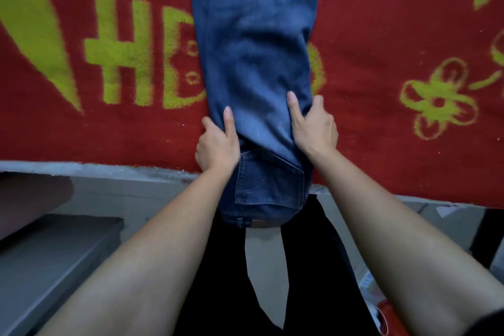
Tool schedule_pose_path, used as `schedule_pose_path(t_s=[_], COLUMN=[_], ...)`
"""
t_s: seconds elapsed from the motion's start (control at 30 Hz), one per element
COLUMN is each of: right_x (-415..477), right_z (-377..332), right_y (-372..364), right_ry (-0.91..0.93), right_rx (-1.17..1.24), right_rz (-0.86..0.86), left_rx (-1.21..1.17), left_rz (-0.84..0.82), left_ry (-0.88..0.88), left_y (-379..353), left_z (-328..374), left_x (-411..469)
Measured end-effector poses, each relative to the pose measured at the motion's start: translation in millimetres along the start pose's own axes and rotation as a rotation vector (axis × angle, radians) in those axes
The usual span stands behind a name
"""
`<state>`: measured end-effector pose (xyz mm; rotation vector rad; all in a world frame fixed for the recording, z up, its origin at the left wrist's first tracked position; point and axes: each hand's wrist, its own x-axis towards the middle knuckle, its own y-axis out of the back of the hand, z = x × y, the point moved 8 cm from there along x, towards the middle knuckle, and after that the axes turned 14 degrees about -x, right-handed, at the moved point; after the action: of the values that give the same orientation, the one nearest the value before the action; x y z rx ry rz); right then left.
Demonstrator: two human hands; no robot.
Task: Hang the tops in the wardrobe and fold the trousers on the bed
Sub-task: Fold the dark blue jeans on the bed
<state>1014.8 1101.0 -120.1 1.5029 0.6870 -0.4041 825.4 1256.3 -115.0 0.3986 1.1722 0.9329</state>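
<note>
Fingers of left hand and right hand tight around jeans atop red blanket.

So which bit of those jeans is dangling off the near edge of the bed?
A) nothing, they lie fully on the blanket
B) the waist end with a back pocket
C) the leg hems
B: the jeans hang their waist end, with the back pocket, past the edge of the red blanket, while the left hand and right hand grip the sides just above.
</note>
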Motion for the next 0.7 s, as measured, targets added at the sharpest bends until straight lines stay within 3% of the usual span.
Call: schedule_pose_path(t_s=[0.17,0.3,0.5,0.7], right_x=[28.0,81.7,133.5,160.2], right_z=[-33.9,-92.1,-179.8,-239.2], right_y=[51.9,104.0,129.9,150.7], right_ry=[0.132,0.244,0.553,0.532], right_rx=[0.102,0.152,-0.170,-0.133], right_rz=[0.292,0.492,0.550,0.601], left_rx=[-0.091,-0.174,-0.204,-0.152], left_rz=[0.168,0.130,0.113,0.153], left_ry=[-0.131,-0.342,-0.446,-0.387], left_y=[27.5,36.7,43.1,64.4], left_z=[38.7,117.8,206.0,251.3], left_x=[41.3,107.3,184.1,255.0])
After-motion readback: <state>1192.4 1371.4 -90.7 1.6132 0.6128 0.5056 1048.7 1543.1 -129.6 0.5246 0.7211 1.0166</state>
